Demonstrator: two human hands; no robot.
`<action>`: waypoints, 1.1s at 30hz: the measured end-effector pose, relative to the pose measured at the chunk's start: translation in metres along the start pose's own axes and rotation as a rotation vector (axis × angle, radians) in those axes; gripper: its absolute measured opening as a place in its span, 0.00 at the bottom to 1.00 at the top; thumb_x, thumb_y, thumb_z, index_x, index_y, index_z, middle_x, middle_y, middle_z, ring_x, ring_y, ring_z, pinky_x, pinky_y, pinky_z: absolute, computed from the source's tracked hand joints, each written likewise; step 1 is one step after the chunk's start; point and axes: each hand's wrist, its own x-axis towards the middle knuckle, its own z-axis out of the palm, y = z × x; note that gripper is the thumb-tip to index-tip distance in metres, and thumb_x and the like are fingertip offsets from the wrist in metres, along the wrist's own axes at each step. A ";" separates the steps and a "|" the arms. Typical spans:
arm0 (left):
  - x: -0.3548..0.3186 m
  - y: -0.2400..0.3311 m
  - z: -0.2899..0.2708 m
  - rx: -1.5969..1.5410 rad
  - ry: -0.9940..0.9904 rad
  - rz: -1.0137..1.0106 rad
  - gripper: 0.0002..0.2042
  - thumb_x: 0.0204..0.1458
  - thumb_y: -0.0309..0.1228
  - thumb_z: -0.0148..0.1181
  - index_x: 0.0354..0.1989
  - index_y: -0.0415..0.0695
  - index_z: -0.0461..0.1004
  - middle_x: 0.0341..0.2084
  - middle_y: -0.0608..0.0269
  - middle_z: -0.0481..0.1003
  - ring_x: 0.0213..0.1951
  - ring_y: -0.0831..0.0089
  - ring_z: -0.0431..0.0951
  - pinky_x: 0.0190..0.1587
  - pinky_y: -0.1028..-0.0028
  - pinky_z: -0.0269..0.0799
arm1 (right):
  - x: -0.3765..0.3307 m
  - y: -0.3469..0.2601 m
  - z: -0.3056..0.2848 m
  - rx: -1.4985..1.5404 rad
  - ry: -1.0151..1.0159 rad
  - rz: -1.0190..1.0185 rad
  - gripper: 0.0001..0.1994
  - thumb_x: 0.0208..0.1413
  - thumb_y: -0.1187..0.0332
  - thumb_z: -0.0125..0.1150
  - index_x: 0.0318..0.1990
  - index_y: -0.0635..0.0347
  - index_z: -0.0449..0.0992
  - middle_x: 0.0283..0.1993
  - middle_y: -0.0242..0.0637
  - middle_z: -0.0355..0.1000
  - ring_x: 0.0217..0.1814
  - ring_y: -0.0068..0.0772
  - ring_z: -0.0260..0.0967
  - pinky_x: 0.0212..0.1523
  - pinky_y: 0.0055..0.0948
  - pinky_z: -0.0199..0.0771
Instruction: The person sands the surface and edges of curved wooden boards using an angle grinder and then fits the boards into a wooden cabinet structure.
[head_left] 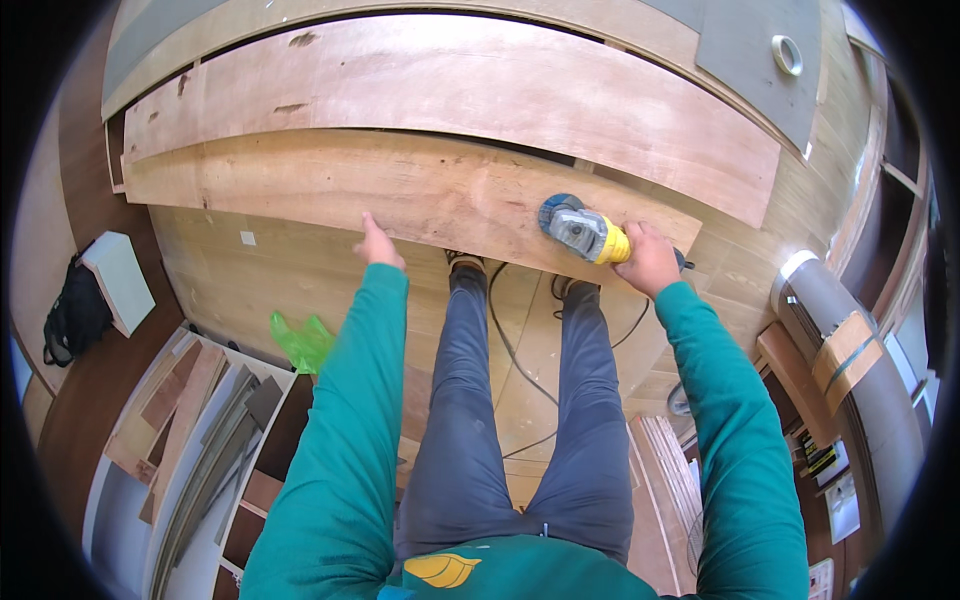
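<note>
My right hand is wrapped round the yellow body of an angle grinder. Its round dark disc, at the left end of the tool, is over the top face of a long light-brown wooden board, towards the board's right end. By the near edge of that board is my left hand, its fingers stretched out and nothing in them. Whether its fingertips touch the edge I cannot tell. Behind lies a second, wider wooden board with a few dark knots.
A dark cable runs over the floor between my feet. On the left are a green plastic bag, a black bag and a box of wood offcuts. A large grey roll stands right; a tape roll lies at the far right.
</note>
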 end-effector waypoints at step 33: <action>0.121 0.065 -0.057 -0.528 -0.399 -0.113 0.35 0.65 0.54 0.58 0.72 0.42 0.62 0.67 0.53 0.68 0.66 0.56 0.69 0.68 0.53 0.66 | -0.014 -0.030 0.004 -0.046 0.192 -0.081 0.28 0.36 0.75 0.72 0.50 0.61 0.72 0.52 0.48 0.71 0.56 0.57 0.66 0.59 0.47 0.69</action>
